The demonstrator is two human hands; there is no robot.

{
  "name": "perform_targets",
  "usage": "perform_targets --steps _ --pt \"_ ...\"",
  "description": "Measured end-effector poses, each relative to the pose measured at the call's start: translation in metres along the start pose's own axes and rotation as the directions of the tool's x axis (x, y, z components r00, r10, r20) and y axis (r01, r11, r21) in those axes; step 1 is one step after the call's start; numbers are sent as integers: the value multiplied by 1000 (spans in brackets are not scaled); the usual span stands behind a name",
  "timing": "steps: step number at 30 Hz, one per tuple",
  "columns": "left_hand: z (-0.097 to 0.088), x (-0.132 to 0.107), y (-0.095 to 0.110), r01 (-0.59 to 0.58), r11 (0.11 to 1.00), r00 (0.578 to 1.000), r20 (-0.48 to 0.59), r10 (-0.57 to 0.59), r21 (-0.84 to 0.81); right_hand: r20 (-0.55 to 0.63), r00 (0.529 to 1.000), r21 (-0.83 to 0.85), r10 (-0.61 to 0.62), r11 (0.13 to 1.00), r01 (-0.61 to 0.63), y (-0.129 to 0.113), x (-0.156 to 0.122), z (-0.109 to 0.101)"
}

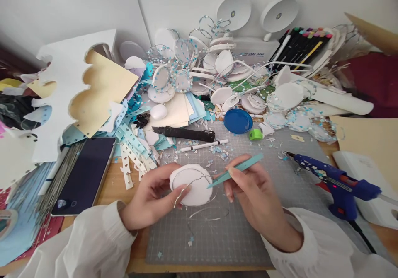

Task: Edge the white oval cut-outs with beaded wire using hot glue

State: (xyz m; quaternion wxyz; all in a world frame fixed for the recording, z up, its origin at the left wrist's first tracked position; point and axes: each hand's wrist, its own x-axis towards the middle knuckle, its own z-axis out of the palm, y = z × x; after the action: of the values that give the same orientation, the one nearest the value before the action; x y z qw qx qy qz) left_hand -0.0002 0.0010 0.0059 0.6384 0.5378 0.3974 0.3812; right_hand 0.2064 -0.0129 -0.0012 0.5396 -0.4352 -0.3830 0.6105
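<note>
Between the thumb and fingers of my left hand (158, 193) is a round white foam disc (194, 191), tilted toward me. A thin silvery wire (189, 181) curves over its face, and my left thumb presses on the disc beside it. My right hand (251, 187) pinches a pair of teal tweezers (238, 171), whose tips point left at the disc's right edge. Whether the tips touch the wire I cannot tell. Loops of fine wire (209, 218) hang below the disc over the grey cutting mat (224, 245).
A blue glue gun (336, 178) lies at the right with its cord. Behind my hands are a black utility knife (186, 133), a marker (203, 145) and a blue lid (238, 121). A phone (85, 174) lies left. White discs with star garlands (183, 79) pile up behind.
</note>
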Motion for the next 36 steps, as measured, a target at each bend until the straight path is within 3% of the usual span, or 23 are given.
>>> perform_targets --steps 5,14,22,28,36 --pt "-4 0 -6 -3 999 1000 21 2 41 -7 1000 -35 6 999 -6 3 -3 -2" --pt "-7 5 -4 98 989 994 55 -92 -111 -5 994 49 106 993 -105 3 0 4" --pt "-12 5 -11 152 965 988 28 -149 -215 -172 962 191 213 965 -180 1 12 0" --pt "-14 4 -11 105 975 993 -27 -112 -195 -275 955 177 108 982 -60 0 27 -8" --pt "-14 2 -12 55 983 997 -36 -62 -177 -253 961 102 -112 985 142 -5 40 -17"
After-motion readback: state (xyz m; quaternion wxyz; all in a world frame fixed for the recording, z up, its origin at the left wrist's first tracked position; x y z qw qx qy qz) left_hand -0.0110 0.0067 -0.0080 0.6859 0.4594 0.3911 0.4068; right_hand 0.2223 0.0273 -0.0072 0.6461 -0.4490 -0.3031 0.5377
